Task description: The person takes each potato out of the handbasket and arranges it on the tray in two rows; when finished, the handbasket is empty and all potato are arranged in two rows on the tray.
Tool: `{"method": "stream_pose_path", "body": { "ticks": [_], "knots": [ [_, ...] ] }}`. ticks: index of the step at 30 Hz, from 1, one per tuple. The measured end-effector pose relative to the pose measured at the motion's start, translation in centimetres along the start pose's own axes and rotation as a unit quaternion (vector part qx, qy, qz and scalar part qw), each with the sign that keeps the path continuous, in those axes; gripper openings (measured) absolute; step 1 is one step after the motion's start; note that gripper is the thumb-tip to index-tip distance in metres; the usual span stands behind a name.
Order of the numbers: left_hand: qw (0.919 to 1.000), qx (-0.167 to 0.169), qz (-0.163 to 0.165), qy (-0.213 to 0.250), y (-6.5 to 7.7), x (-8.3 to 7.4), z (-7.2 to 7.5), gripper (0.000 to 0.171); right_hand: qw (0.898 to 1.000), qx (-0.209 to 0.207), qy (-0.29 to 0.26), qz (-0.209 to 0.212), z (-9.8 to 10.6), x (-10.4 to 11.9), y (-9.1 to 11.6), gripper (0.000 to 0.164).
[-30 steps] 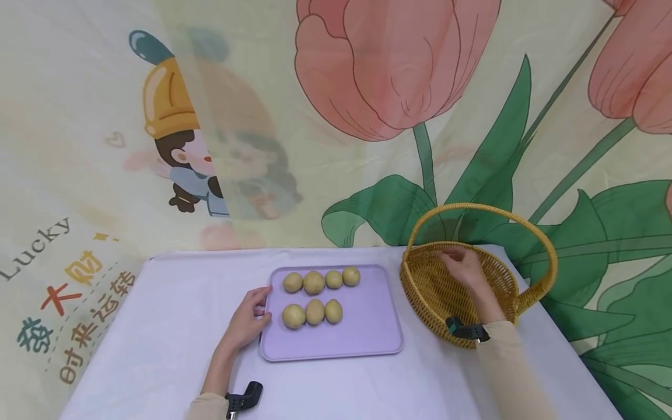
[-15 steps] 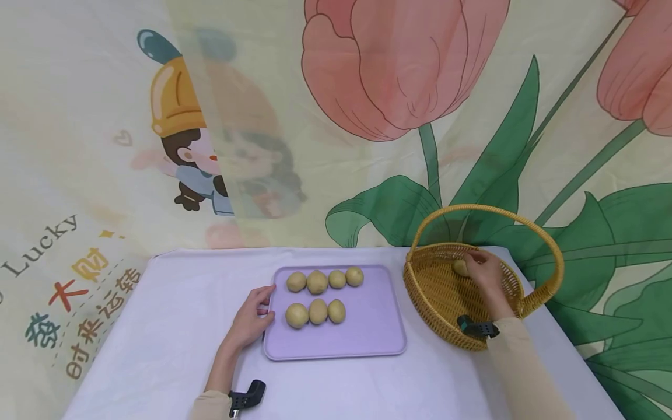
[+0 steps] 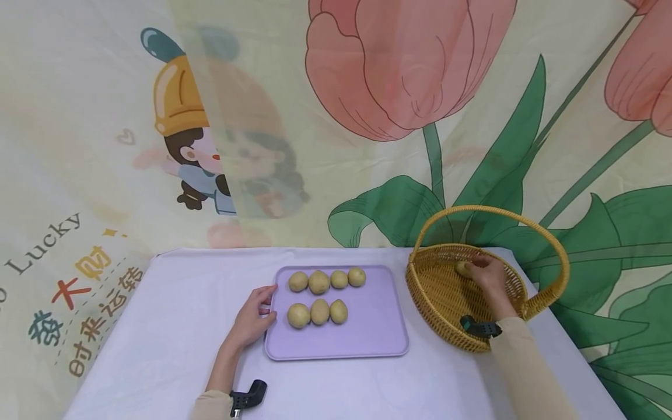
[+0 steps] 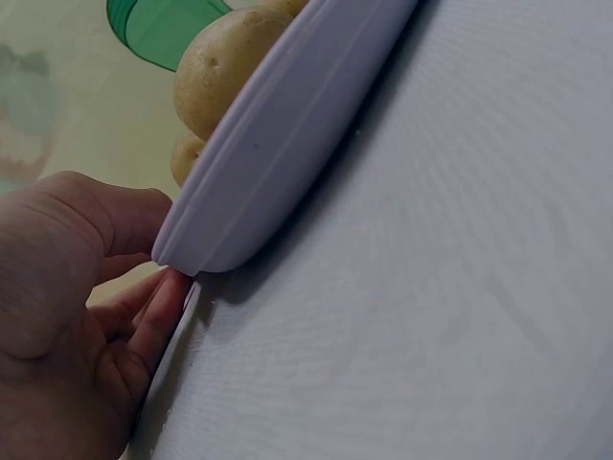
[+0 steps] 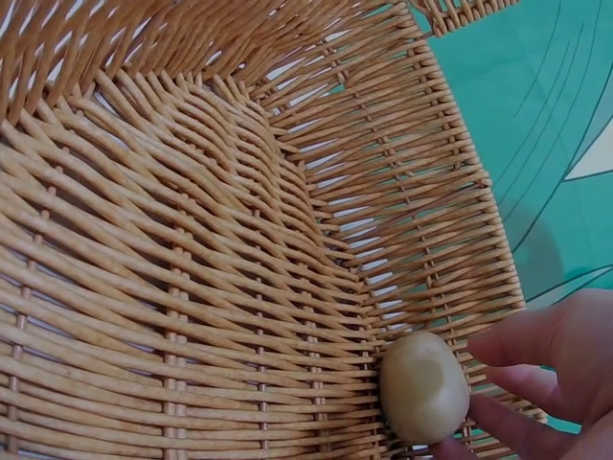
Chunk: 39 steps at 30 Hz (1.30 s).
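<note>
Two rows of potatoes (image 3: 319, 282) lie on the purple tray (image 3: 373, 332), several in the far row and three in the near one. At the tray's left edge, my left hand (image 3: 251, 318) touches the rim with thumb and fingers. The left wrist view shows fingertips right at the tray's side wall (image 4: 278, 144), close to the cloth. Inside the wicker basket (image 3: 438, 291), my right hand (image 3: 488, 277) pinches a single potato (image 5: 424, 388) with its fingertips. This potato sits low, against the woven side wall at the basket's far right.
The basket's tall arched handle (image 3: 488, 209) rises over the right forearm. A white cloth (image 3: 178, 326) covers the table, and a printed backdrop (image 3: 273, 116) hangs behind it. Both wrists carry small black cameras (image 3: 249, 395).
My right hand has moved right and slightly down inside the basket, and the potato has come into sight at its fingertips. The left hand stays at the tray; the whole view shifts slightly.
</note>
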<state>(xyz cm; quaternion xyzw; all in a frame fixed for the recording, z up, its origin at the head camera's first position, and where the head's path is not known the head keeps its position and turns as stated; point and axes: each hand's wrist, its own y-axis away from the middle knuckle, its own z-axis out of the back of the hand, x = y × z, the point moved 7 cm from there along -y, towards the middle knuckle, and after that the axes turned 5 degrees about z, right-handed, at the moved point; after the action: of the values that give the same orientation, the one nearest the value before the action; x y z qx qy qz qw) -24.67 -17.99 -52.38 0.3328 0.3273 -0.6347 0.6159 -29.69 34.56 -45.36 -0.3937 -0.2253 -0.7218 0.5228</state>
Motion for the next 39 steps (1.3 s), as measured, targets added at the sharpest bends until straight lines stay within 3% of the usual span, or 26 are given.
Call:
{"method": "stream_pose_path", "body": {
  "ticks": [7,15,26,39],
  "knots": [
    [1.0,0.003,-0.002,-0.001,0.1,-0.2,-0.1,0.062,1.0,-0.008,0.0,-0.006,0.3,-0.5,-0.2,0.034],
    [1.0,0.005,-0.005,0.007,0.0,-0.5,-0.2,0.062,1.0,0.011,-0.005,-0.006,0.2,-0.5,-0.6,0.034],
    [1.0,0.005,0.0,0.0,0.1,-0.6,-0.2,0.062,0.991,0.096,-0.069,-0.062,-0.8,-1.2,-0.4,0.05],
    [1.0,0.006,0.003,-0.007,0.2,-0.3,0.0,0.061,0.991,0.132,-0.017,-0.013,-0.7,0.4,0.6,0.055]
  ]
}}
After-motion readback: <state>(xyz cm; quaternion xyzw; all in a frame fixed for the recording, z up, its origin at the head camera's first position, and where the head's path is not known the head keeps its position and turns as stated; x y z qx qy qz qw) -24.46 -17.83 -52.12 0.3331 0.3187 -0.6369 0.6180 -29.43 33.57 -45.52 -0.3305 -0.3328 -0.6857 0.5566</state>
